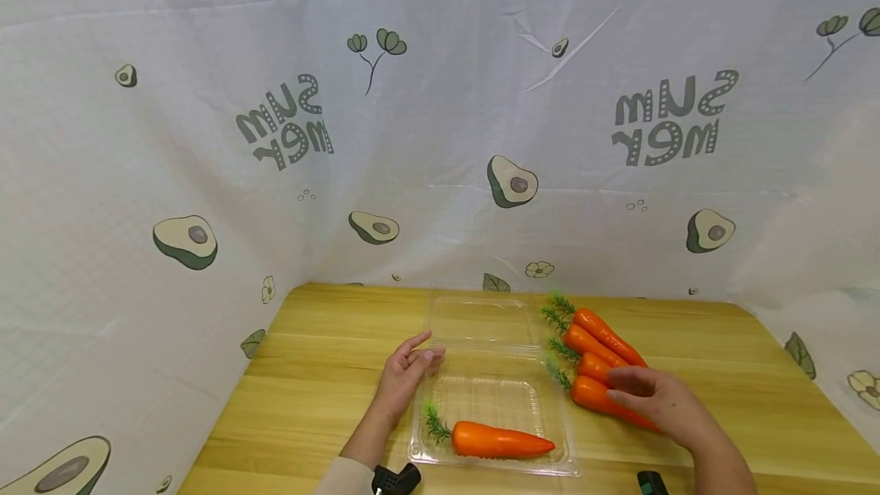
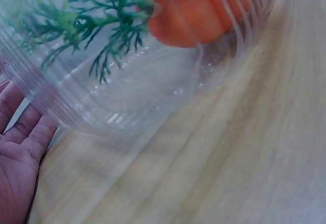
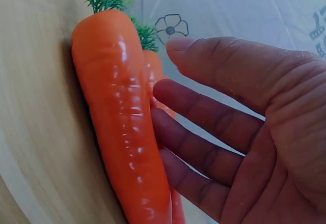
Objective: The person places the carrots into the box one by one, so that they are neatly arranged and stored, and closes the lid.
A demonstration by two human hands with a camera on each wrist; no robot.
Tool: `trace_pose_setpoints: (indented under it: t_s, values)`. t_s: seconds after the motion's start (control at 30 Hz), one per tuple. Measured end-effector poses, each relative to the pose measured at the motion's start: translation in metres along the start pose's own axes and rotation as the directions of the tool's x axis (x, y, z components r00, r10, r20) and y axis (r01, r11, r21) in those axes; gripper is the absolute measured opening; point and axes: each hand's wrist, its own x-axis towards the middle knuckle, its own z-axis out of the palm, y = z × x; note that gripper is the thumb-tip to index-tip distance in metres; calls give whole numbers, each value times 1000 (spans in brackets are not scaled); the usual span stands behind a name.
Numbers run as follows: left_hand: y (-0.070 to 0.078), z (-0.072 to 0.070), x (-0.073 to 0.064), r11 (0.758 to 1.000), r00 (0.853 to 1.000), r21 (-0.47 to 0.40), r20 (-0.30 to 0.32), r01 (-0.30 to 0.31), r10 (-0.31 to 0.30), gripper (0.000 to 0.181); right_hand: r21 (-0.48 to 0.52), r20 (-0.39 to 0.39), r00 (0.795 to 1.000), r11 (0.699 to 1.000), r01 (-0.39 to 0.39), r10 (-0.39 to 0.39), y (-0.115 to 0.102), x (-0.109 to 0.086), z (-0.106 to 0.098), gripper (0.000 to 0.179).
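Observation:
A clear plastic clamshell box lies with its lid folded back, away from the person. One orange carrot with a green feathery top lies in its near part. At the box's left side is my left hand, its fingers loosely extended; the left wrist view shows the fingers right at the ribbed wall. My right hand is over the nearest carrot of a row on the right. In the right wrist view its slightly bent fingers come up beside that carrot, without wrapping round it.
Several carrots lie side by side to the right of the box, green tops pointing left. Everything stands on a wood-grain table. A white curtain with avocado prints hangs behind the table and along its sides.

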Motion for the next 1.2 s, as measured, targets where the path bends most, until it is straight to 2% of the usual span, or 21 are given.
trace_pose_setpoints:
  t_s: [0.27,0.37,0.57,0.8,1.0,1.2]
  values:
    - [0,-1,0,1000,1000,2,-1,21,-21,55,-62,43,999,998,13,-10,-3,3,4,53]
    - [1,-1,0,999,999,0,-2,34,-34,54,-82,52,999,997,-4,9,-5,4,7,55]
    - [0,-1,0,1000,1000,6,6,22,-22,54,-85,69,998,996,15,-10,-6,5,11,57]
    - [0,-2,-1,1000,1000,10,18,2,-2,56,-88,88,995,996,-34,42,-7,7,14,65]
    - [0,-2,0,999,999,-3,4,40,-40,55,-113,71,996,993,-39,47,-10,6,10,64]
    - [0,-1,0,999,999,0,2,41,-41,54,-144,46,998,989,-42,49,-11,4,4,66]
